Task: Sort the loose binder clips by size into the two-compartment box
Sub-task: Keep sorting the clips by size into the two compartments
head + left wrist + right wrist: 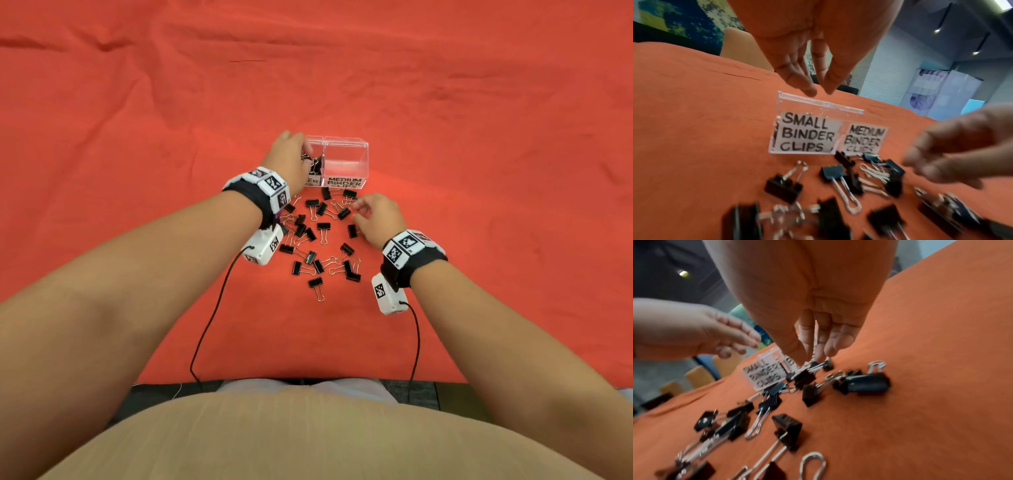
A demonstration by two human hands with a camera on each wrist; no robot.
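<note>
Box (pixel 346 161) on cloth (pixel 479 137), just ahead of right hand (pixel 376 214); left hand (pixel 289 156) over its left compartment, which has clips in it. Loose clips (pixel 322 240) on cloth between box and body, left of right hand.

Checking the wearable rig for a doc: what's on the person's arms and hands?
Bare forearms, no sleeves or gloves. Each wrist has a black strap topped with white blocks bearing black-and-white square markers. A white camera module hangs under each wrist, also marker-tagged, with a thin black cable trailing back to the body.
</note>
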